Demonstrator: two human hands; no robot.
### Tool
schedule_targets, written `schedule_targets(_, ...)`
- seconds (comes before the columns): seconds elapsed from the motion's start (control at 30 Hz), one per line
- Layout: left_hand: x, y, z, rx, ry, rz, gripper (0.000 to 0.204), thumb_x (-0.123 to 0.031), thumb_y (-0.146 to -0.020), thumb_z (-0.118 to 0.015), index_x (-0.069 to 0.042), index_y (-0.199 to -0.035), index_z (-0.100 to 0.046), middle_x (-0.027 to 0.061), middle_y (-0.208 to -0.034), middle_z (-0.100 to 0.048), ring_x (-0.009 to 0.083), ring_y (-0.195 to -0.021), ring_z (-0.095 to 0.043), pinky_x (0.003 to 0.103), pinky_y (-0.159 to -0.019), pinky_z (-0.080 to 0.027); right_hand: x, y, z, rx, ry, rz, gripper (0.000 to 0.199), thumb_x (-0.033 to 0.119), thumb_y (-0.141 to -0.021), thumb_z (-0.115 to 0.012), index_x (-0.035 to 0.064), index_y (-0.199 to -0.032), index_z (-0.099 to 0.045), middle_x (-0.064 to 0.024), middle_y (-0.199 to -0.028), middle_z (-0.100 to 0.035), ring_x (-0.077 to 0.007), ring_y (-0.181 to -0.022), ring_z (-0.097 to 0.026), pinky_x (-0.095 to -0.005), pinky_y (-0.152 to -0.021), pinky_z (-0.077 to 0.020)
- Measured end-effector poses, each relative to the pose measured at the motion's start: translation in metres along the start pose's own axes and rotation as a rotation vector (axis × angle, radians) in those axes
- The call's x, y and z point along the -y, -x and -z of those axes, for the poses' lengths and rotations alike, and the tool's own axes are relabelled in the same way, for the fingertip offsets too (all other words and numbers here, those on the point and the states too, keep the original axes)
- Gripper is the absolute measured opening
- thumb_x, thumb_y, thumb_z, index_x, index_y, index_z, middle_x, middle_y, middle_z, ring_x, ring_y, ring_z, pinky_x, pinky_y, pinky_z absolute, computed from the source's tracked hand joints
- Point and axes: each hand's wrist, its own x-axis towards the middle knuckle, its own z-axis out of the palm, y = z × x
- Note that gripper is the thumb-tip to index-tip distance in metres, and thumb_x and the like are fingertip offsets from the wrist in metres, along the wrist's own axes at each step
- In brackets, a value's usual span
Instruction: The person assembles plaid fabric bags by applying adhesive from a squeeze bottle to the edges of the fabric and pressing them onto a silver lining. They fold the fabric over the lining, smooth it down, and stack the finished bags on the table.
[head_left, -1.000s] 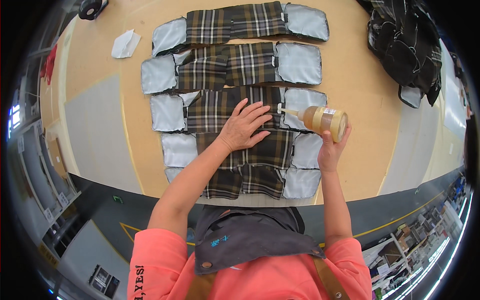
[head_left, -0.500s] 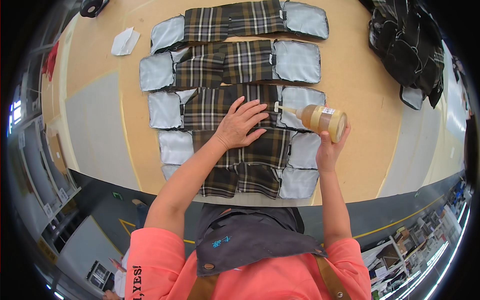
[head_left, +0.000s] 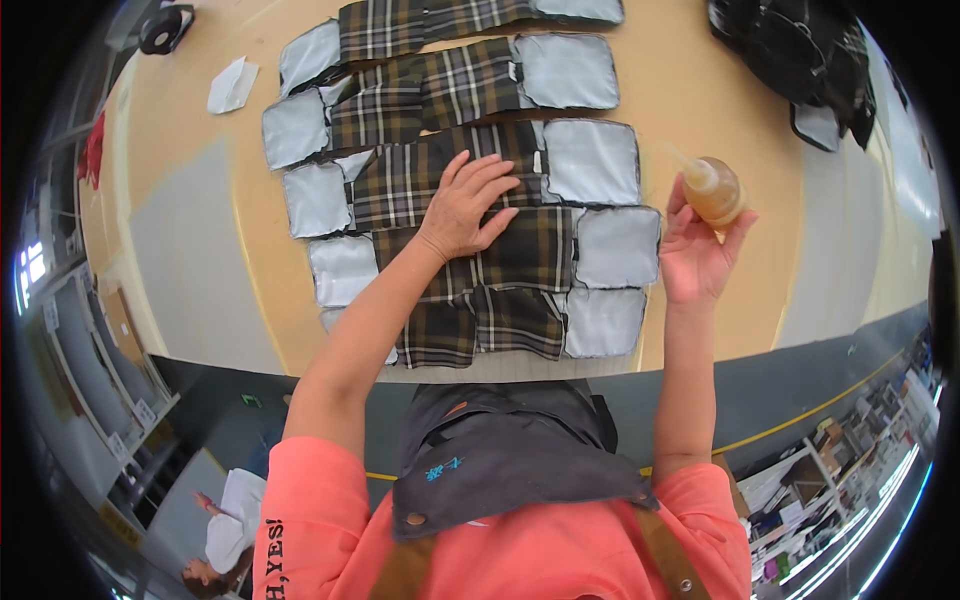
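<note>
My left hand [head_left: 467, 208] lies flat with fingers spread on a brown, black and white plaid fabric piece [head_left: 395, 190], in the middle of a column of several such pieces. Each piece has pale grey-blue panels [head_left: 590, 163] at its ends, edged in dark thread. Right of the column, my right hand [head_left: 698, 262] grips a clear squeeze bottle [head_left: 718, 198] of amber liquid above the table. Its thin nozzle points up and to the left, apart from the fabric. A small white mark shows on the plaid piece beside my left fingertips.
The tan table [head_left: 745, 300] curves along its near edge. A pile of dark garments [head_left: 790, 60] lies at the far right, a folded white paper [head_left: 233, 86] and a black round object [head_left: 163, 32] at the far left. Another person [head_left: 235, 520] is at the lower left.
The squeeze bottle has moved right in my right hand, its nozzle away from the plaid piece and tipped more upward. My left hand stays flat on the fabric. The view has shifted slightly.
</note>
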Motion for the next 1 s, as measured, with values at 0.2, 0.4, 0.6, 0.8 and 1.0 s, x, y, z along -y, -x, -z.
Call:
schedule_targets(0.2, -0.083, -0.005, -0.008, 0.063, 0.139, -0.220, 0.035, -0.032, -0.084, -0.067, -0.014, -0.114, -0.061, 0.0042, -0.123, -0.057, 0.0232, -0.126, -0.047, 0.050, -0.115, -0.018, 0.029, 0.066, 0.019, -0.084, 0.353, 0.293, 0.064, 0.043, -0.086, -0.068, 0.0070, -0.133, -0.043, -0.0106, -0.131, -0.051, -0.0325, -0.121, -0.052, -0.0371, -0.090, -0.0582)
schedule_targets(0.4, -0.077, 0.021, -0.019, 0.205, 0.056, -0.183, 0.037, -0.035, -0.089, -0.063, -0.016, -0.120, -0.059, 0.0021, -0.129, -0.054, 0.0223, -0.129, -0.044, 0.051, -0.115, -0.020, 0.004, 0.106, 0.029, -0.173, 0.609, 0.395, 0.061, 0.045, -0.089, -0.064, 0.0086, -0.133, -0.043, -0.0098, -0.127, -0.053, -0.0267, -0.114, -0.057, -0.0368, -0.088, -0.0577)
schedule_targets(0.6, -0.069, 0.045, -0.016, 0.213, 0.050, -0.114, 0.040, -0.034, -0.088, -0.063, -0.016, -0.124, -0.057, 0.0041, -0.136, -0.049, 0.0235, -0.131, -0.041, 0.050, -0.115, -0.020, -0.023, 0.104, 0.051, -0.086, 1.023, 0.511, 0.063, 0.039, -0.091, -0.065, 0.0068, -0.136, -0.035, -0.0101, -0.129, -0.048, -0.0229, -0.115, -0.053, -0.0371, -0.089, -0.0536)
schedule_targets(0.8, -0.066, 0.053, -0.023, 0.192, 0.067, -0.098, 0.043, -0.033, -0.086, -0.065, -0.018, -0.125, -0.056, 0.0061, -0.138, -0.048, 0.0248, -0.133, -0.040, 0.048, -0.115, -0.021, -0.028, 0.089, 0.071, -0.047, 1.174, 0.516, 0.069, 0.033, -0.088, -0.071, 0.0055, -0.136, -0.029, -0.0112, -0.132, -0.045, -0.0217, -0.120, -0.047, -0.0368, -0.093, -0.0483)
schedule_targets(1.0, -0.066, 0.053, -0.021, 0.179, 0.071, -0.089, 0.043, -0.032, -0.085, -0.066, -0.017, -0.125, -0.057, 0.0061, -0.137, -0.050, 0.0252, -0.132, -0.042, 0.048, -0.115, -0.022, -0.022, 0.093, 0.075, -0.064, 1.142, 0.457, 0.072, 0.037, -0.087, -0.071, 0.0053, -0.136, -0.029, -0.0116, -0.132, -0.046, -0.0221, -0.120, -0.047, -0.0372, -0.094, -0.0484)
